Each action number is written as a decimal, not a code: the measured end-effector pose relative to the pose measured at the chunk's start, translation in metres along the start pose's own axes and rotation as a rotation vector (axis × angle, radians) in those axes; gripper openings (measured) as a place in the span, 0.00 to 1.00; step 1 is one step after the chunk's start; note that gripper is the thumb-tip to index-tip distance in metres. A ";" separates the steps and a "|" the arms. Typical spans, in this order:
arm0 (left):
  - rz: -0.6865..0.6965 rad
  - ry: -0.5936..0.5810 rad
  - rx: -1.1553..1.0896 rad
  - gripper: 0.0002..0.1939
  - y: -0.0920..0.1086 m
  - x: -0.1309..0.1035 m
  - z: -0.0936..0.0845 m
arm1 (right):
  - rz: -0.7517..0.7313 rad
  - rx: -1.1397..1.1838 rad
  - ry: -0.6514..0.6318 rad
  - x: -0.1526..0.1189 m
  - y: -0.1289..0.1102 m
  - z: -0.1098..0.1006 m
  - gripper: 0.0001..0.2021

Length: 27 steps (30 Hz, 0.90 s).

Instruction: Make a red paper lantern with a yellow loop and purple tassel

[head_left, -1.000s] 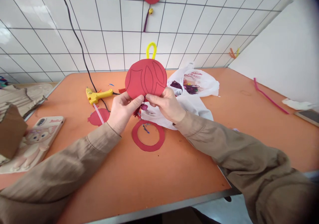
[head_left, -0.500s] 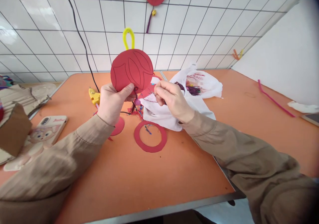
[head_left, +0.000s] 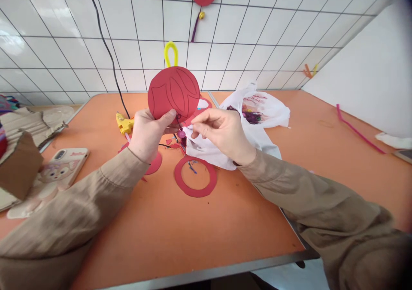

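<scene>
My left hand (head_left: 148,131) grips the lower edge of a red disc (head_left: 175,93), thumb on its front, where curved lines are drawn. A yellow loop (head_left: 171,54) stands up from the disc's top. Below the disc hangs a dark cord with a pink bead (head_left: 181,133). Just right of the bead, my right hand (head_left: 219,129) is closed in a pinch; what lies between its fingertips is too small to make out. Beneath the hands, a red ring (head_left: 195,193) lies flat on the orange table (head_left: 193,238).
Behind my right hand is a white plastic bag (head_left: 273,109) with dark threads. A yellow glue gun (head_left: 123,123) and a phone (head_left: 66,165) lie left, near cardboard (head_left: 19,165). A pink stick (head_left: 357,129) lies right. A red-framed ornament (head_left: 206,0) hangs on the tiled wall.
My right hand has moved slightly left and down, closer to the bead, with its fingers reaching further forward. The disc has shifted a little right and down in the picture.
</scene>
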<state>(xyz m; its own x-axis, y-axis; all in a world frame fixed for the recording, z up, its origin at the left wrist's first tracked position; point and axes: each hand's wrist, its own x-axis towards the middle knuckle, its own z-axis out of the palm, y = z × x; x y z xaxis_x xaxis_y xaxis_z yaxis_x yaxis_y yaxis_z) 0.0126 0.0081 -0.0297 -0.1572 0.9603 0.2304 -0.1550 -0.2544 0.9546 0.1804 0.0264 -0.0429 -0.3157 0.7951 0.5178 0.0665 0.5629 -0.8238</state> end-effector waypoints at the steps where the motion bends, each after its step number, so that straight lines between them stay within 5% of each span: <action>1: -0.007 0.001 -0.005 0.10 0.000 0.000 0.000 | 0.006 0.022 -0.027 -0.002 -0.002 0.001 0.06; 7: -0.048 0.010 -0.030 0.07 0.001 0.000 0.000 | -0.167 -0.149 -0.380 -0.012 -0.021 0.000 0.21; 14: -0.049 -0.048 -0.051 0.08 0.002 -0.005 0.004 | -0.233 -0.350 0.024 -0.008 -0.013 0.005 0.09; 27: -0.109 -0.097 -0.050 0.14 -0.003 -0.012 0.009 | -0.251 -0.640 0.014 -0.005 -0.004 0.003 0.08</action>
<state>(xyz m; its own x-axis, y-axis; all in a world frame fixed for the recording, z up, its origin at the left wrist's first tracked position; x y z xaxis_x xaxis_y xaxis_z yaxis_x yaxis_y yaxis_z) 0.0236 -0.0013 -0.0333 -0.0426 0.9885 0.1451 -0.2146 -0.1509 0.9650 0.1790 0.0196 -0.0426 -0.3823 0.6240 0.6815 0.5407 0.7492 -0.3826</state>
